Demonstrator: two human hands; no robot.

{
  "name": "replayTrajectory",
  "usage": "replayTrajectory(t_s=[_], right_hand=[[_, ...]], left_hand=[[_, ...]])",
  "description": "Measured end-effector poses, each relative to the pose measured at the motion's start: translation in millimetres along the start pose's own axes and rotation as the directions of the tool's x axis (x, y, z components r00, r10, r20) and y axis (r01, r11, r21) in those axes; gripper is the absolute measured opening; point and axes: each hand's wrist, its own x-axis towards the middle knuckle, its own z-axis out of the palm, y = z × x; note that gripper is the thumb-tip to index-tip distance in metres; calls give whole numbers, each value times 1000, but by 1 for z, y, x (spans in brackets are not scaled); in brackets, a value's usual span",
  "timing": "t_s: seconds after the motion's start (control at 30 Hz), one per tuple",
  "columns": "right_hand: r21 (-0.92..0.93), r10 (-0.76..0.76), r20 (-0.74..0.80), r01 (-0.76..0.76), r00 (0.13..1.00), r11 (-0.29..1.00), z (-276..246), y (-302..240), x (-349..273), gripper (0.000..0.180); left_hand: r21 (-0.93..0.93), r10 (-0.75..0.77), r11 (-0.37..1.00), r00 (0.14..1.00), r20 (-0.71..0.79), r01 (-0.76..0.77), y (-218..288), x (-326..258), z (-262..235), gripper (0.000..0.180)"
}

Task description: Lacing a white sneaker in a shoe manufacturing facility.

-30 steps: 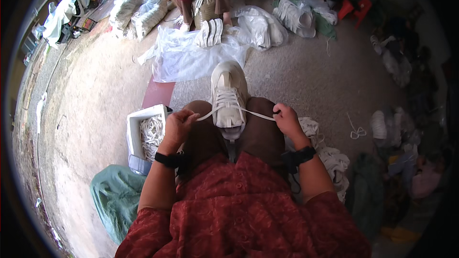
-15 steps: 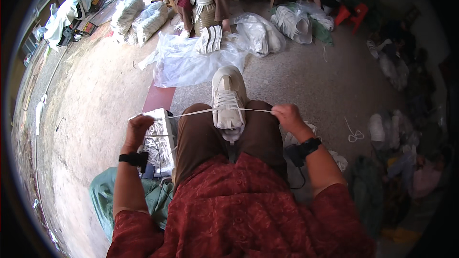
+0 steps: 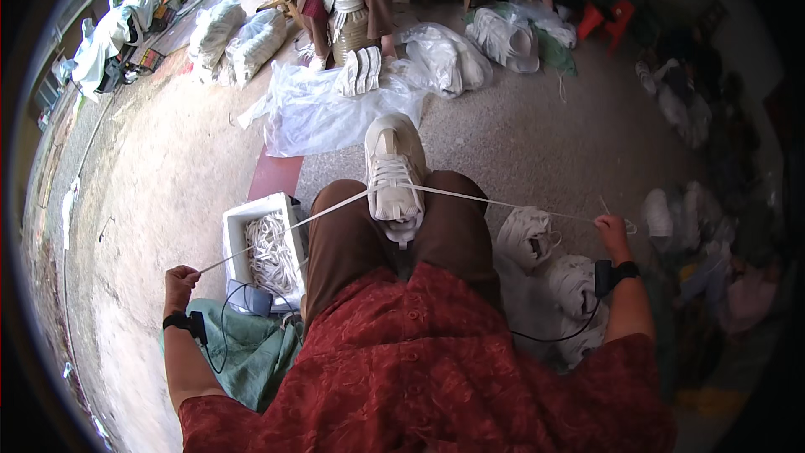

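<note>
White lace (image 3: 335, 204) runs left-right through a pale sneaker (image 3: 394, 169) on the knees, toe pointing far, left hand (image 3: 179, 283) and right hand (image 3: 614, 230) apparently pinching its ends, spread about equally wide.

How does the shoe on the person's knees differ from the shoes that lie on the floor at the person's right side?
The shoe on the knees stands upright with its toe pointing away, and a white lace runs through it to the left hand and the right hand. The shoes on the floor lie heaped on their sides, and no hand touches them. All are pale, off-white shoes.
</note>
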Motion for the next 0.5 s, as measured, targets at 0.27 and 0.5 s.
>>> replayTrajectory(t_s=[0.27,0.5], right_hand=[[-204,224,70,-205,972,957,76,13,-7,16],[634,-286,688,-360,667,685,156,-252,68,11]], left_hand=[[-225,-146,962,987,63,156,31,15,133,16],[-520,332,850,688,645,77,233,-27,218,13]])
